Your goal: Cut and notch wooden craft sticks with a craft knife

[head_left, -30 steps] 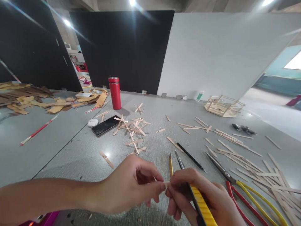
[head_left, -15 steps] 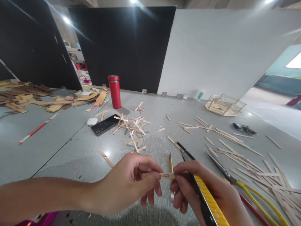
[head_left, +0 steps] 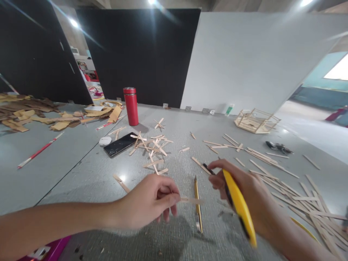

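Note:
My left hand [head_left: 156, 203] pinches a thin wooden craft stick [head_left: 190, 200] between thumb and fingers, its free end blurred and pointing right. My right hand [head_left: 239, 192] is closed round a yellow-and-black tool [head_left: 239, 206], which looks like a utility knife; its blade end is not clear. Just beyond the right fingertips shows a dark thin tip [head_left: 208, 169]; I cannot tell what it belongs to. Between my hands, a slim gold-coloured pointed tool [head_left: 197, 203] lies on the grey table [head_left: 174, 239], passing under the stick. Scissors [head_left: 304, 230] are mostly hidden behind my right arm.
Loose sticks [head_left: 296, 195] are scattered at the right. A small wooden stick frame [head_left: 257, 123] stands at the back right. Crossed sticks [head_left: 153, 146] lie by a phone [head_left: 119, 145], a white case [head_left: 105, 141] and a red flask [head_left: 131, 107]. Veneer scraps [head_left: 32, 112] lie far left.
My right hand has let go of the stick's end and moved right and up with the yellow-and-black tool, covering the scissors. My left hand has shifted slightly left, still holding the stick.

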`<act>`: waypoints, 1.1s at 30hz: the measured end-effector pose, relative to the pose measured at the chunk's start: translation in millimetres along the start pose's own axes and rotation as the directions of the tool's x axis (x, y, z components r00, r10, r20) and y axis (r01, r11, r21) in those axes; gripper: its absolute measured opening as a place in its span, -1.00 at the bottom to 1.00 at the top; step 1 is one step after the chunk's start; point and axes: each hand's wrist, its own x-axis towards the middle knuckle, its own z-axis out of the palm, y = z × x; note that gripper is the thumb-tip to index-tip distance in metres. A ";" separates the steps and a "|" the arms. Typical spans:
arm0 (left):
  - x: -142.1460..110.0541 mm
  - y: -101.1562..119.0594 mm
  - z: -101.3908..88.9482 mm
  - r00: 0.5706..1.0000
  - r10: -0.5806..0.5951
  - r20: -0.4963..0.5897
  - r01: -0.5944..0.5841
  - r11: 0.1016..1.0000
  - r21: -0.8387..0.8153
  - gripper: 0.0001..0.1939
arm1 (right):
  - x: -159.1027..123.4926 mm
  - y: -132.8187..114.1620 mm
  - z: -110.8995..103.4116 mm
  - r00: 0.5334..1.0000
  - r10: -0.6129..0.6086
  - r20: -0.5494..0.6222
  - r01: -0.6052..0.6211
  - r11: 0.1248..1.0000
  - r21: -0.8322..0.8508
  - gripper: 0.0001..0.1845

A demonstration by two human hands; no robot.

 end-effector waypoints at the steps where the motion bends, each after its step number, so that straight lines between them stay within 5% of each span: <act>1: 4.4 -6.8 -2.7 1.000 0.005 0.001 -0.005 0.999 0.051 -0.77 | 5.8 8.7 -5.1 1.000 0.010 0.008 -0.010 1.000 0.006 -0.60; 5: 23.1 -31.2 -11.0 0.997 0.083 -0.011 -0.075 0.950 0.305 -0.85 | 12.7 23.7 -2.3 0.996 0.088 0.003 -0.088 0.992 0.096 -0.44; 12: 10.1 -28.7 -1.4 0.963 0.243 -0.115 -0.124 0.781 0.612 -0.75 | -3.6 4.9 33.5 0.978 0.074 0.196 -0.106 0.982 0.157 -0.63; 15: -5.6 -26.5 10.2 0.959 0.282 0.026 -0.191 0.574 0.796 -0.68 | -5.2 9.6 40.5 0.975 0.058 0.214 -0.081 0.992 0.099 -0.71; 18: -13.4 -30.3 14.9 0.952 0.256 0.169 -0.274 0.463 0.843 -0.51 | -7.0 19.7 47.8 0.977 0.072 0.201 -0.090 0.993 0.082 -0.71; 25: -6.4 -32.7 0.1 0.935 0.199 0.292 -0.353 0.500 0.791 -0.48 | -11.9 25.7 63.5 0.983 0.085 0.165 -0.088 0.996 0.012 -0.62; 33: -3.2 -33.6 0.5 0.927 0.217 0.306 -0.375 0.524 0.764 -0.49 | -12.0 30.5 70.7 0.987 0.060 0.146 -0.051 0.997 -0.059 -0.62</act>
